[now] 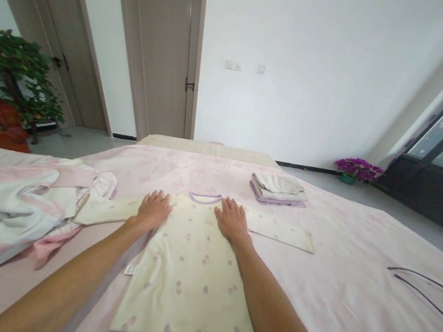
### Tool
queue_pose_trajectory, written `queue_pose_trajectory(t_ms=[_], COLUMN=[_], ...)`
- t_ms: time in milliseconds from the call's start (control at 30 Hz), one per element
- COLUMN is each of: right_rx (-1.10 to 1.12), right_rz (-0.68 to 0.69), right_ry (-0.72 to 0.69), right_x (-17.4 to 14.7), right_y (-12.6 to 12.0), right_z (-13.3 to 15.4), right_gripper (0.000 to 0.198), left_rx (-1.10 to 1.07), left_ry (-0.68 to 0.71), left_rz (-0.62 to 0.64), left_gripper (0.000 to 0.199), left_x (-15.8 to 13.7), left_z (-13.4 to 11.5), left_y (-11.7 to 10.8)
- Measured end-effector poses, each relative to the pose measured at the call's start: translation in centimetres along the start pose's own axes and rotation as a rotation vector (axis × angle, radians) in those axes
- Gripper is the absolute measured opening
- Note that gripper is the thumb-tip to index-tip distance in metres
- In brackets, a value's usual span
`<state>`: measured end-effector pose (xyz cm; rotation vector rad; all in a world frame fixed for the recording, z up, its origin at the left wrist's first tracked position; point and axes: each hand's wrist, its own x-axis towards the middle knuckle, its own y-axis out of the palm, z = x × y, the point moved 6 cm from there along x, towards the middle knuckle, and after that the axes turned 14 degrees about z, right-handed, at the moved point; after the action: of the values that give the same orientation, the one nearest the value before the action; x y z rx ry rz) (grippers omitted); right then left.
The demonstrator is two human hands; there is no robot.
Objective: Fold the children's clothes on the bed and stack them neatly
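Observation:
A pale yellow long-sleeved child's shirt [193, 272] with small printed shapes and a lilac neckline lies spread flat, its hem toward me and both sleeves stretched out sideways. My left hand [154, 209] rests flat on the left shoulder of the shirt, where the sleeve begins. On the opposite shoulder, close to the neckline, my right hand [232, 217] lies flat with fingers extended. Neither hand grasps the fabric. A white label sticks out from the shirt's left side seam.
A pink patterned sheet [352, 296] covers the surface. Rumpled clothes [23, 208] are heaped at the left, touching the left sleeve's end. A folded stack of clothes [278, 190] sits beyond the right sleeve. Thin black cords [429, 277] lie at the right edge.

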<state>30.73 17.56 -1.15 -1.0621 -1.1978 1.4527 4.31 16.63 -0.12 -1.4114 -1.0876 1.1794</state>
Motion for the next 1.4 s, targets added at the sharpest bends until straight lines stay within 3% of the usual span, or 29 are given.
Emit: queue_pose_trajectory(t_ms=[167, 267, 400, 567, 800, 1000, 1167, 1300, 1400], right_rx=[-0.015, -0.052, -0.053, -0.012, -0.088, -0.135, -0.131, -0.086, -0.061], right_rz=[0.073, 0.107, 0.168, 0.192, 0.086, 0.050, 0.036, 0.102, 0.182], right_ry=[-0.035, -0.078, -0.161, -0.277, -0.295, -0.245, -0.248, -0.429, -0.568], right_x=[-0.4, -0.8, -3.2, -9.2, -16.2, -17.7, -18.2, -19.5, -20.3], right_y=[-0.4, -1.1, -1.5, -0.2, 0.0, -0.8, -1.6, -1.6, -1.2], right_z=[0.5, 1.3, 3.3, 5.0, 1.8, 0.4, 1.5, 3.8, 4.9], right_gripper=[0.068, 0.065, 0.062, 0.066, 0.066, 0.061, 0.063, 0.065, 0.070], left_rx=[-0.010, -0.008, 0.016, 0.067, 0.080, 0.084, 0.030, -0.005, 0.061], left_ry=[0.187, 0.259, 0.288, 0.326, 0.391, 0.403, 0.531, 0.627, 0.666], left_rz=[-0.017, 0.006, 0.011, -0.019, -0.040, -0.138, -0.222, -0.074, 0.040], left_gripper=[0.061, 0.070, 0.067, 0.065, 0.064, 0.056, 0.044, 0.055, 0.062], left_x=[-3.2, -5.8, -8.0, -9.6, -12.8, -15.4, -17.5, -18.6, -18.9], left_z=[-6.6, -8.9, -9.0, -8.0, -6.4, -5.6, -8.2, -10.9, -11.7], left_y=[1.0, 2.3, 2.7, 2.7, 3.6, 3.1, 1.3, 1.8, 2.6])
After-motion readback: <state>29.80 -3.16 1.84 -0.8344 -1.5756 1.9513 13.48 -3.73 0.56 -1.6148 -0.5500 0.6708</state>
